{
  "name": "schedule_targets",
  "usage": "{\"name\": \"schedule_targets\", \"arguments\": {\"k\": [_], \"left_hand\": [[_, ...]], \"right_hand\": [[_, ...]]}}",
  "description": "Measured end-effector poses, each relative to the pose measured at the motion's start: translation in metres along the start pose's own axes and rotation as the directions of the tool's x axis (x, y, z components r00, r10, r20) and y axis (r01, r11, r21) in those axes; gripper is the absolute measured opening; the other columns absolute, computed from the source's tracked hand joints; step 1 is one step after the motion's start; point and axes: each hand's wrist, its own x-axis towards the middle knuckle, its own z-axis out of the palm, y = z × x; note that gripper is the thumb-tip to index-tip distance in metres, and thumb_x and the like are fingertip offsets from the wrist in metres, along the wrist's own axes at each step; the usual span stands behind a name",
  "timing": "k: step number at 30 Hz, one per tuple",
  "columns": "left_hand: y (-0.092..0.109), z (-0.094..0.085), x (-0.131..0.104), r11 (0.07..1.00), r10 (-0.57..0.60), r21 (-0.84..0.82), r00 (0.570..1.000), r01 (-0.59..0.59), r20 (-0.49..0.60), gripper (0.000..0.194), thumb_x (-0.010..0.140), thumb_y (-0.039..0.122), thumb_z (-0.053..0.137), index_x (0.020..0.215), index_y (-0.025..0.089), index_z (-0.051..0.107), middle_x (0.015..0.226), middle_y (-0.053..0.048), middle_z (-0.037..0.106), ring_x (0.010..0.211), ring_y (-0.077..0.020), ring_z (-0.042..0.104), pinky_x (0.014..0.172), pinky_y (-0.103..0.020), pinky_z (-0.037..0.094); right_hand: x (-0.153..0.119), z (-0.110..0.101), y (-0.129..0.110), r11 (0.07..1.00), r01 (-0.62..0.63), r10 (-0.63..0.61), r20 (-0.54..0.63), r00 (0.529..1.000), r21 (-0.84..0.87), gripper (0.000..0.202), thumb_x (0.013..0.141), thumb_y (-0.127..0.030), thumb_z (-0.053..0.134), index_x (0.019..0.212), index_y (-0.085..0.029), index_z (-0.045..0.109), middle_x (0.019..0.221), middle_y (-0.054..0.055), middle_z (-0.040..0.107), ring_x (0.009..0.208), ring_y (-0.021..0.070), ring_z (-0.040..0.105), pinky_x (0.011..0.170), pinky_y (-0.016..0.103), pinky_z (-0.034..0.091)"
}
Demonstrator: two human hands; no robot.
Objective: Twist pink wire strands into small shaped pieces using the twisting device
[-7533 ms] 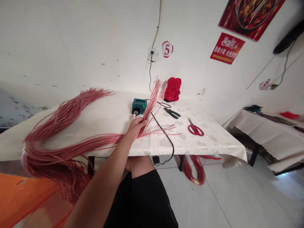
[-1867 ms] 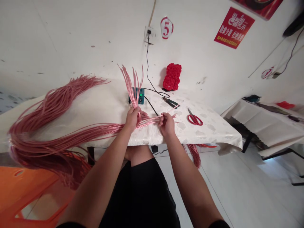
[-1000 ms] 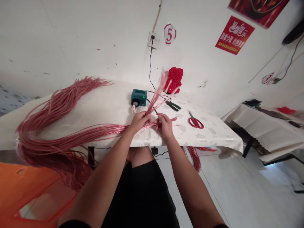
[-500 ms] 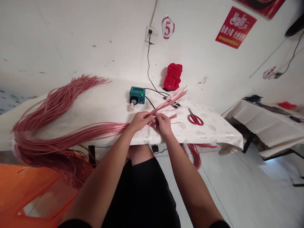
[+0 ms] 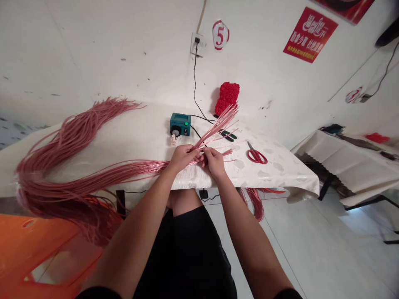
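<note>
Pink strands run in a long bundle from the left along the front of the table. My left hand is closed around a bunch of them, whose loose ends fan up and to the right, in front of a red bumpy block. Close beside it, my right hand pinches at the strands with its fingertips; what exactly lies between them is too small to tell. A few strand ends stick out to the right, past my right hand. Behind my left hand stands a teal box with a green light and a round black part.
Red-handled scissors and green-handled pliers lie on the table to the right. The red block leans near the wall. A thick pink bundle covers the left side, above an orange stool. Black cables cross behind.
The fanned strand ends have swung up and to the left, now overlapping the red block and uncovering more of the pliers. Both hands have hardly moved.
</note>
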Motion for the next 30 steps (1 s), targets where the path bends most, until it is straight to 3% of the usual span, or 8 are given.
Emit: {"name": "schedule_targets", "arguments": {"k": [12,19,23,26,30], "left_hand": [[-0.011,0.001,0.007,0.993,-0.016,-0.119,0.984,-0.005,-0.176,0.021,0.082,0.034,0.064,0.072,0.015,0.063,0.074,-0.007,0.075,0.070,-0.0199,0.074,0.072,-0.032,0.061],[-0.005,0.000,0.005,0.999,0.031,-0.032,0.974,-0.039,-0.226,0.020,0.081,0.032,0.064,0.070,0.015,0.064,0.074,-0.006,0.074,0.075,-0.0205,0.073,0.070,-0.030,0.058],[-0.002,-0.002,0.003,0.996,0.083,0.061,0.969,-0.070,-0.234,0.020,0.082,0.031,0.063,0.068,0.016,0.063,0.070,-0.003,0.071,0.074,-0.0185,0.069,0.069,-0.027,0.053],[-0.001,-0.003,0.003,0.986,0.128,0.135,0.964,-0.098,-0.233,0.026,0.081,0.031,0.064,0.060,0.018,0.057,0.061,0.002,0.059,0.066,-0.0149,0.060,0.066,-0.026,0.047],[0.003,-0.003,0.001,0.969,0.177,0.208,0.963,-0.134,-0.204,0.029,0.080,0.030,0.065,0.057,0.018,0.052,0.064,0.003,0.050,0.067,-0.0127,0.051,0.066,-0.025,0.040]], "right_hand": [[0.001,0.000,0.003,0.999,-0.018,0.019,-0.050,0.999,0.029,0.035,0.084,-0.051,0.067,0.071,-0.019,0.059,0.051,-0.005,0.053,0.037,0.0086,0.049,0.040,0.022,0.038],[0.001,-0.003,0.003,0.999,-0.026,0.028,-0.064,0.998,0.020,0.042,0.085,-0.052,0.065,0.061,-0.018,0.057,0.041,-0.007,0.044,0.033,0.0084,0.044,0.036,0.022,0.032],[-0.001,-0.004,-0.002,0.998,-0.051,0.052,-0.020,0.998,0.045,0.036,0.087,-0.049,0.062,0.069,-0.018,0.064,0.042,-0.007,0.046,0.031,0.0077,0.041,0.034,0.022,0.029],[-0.003,-0.004,-0.005,0.996,-0.067,0.065,0.036,0.997,0.053,0.028,0.086,-0.045,0.063,0.082,-0.017,0.068,0.043,-0.007,0.051,0.030,0.0072,0.039,0.032,0.021,0.026],[-0.003,-0.004,-0.007,0.995,-0.082,0.078,0.083,0.994,0.054,0.027,0.085,-0.043,0.065,0.095,-0.018,0.069,0.046,-0.007,0.056,0.030,0.0075,0.041,0.032,0.021,0.026]]}}
